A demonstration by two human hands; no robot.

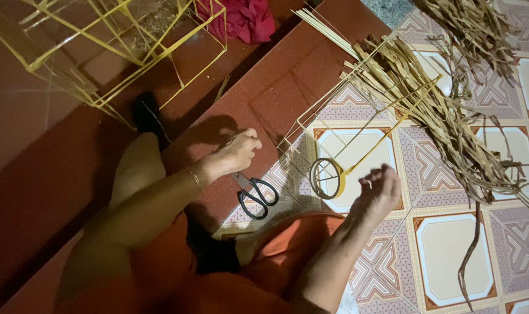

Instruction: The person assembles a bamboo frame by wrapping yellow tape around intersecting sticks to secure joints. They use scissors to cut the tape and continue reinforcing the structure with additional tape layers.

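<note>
The person sits on the floor, legs folded, where the patterned tiles meet a dark red strip. A small frame of thin pale sticks lies on the tiles just ahead of the knees, and it looks only partly built: a few uprights and cross-pieces are joined, but the sides are open and nothing is woven onto it. By contrast, a larger yellow stick frame stands at the far left edge of the red strip and seems a finished skeleton. A heap of dried leaf strips lies spread over the tiles to the right, largely unused as far as I can judge, with one loose strip trailing toward the near right corner.

The left hand is curled loosely, fingers bent in, and it seems to pinch something thin near the small frame's near corner; I cannot tell for sure what. Black-handled scissors lie on the floor just beneath that hand, not held. The right hand hovers palm up, fingers half curled, holding nothing I can make out. Between the two hands lies a roll of yellow tape, with a long tail running up to the right over the small frame. A crumpled red cloth sits at the far edge.
</note>
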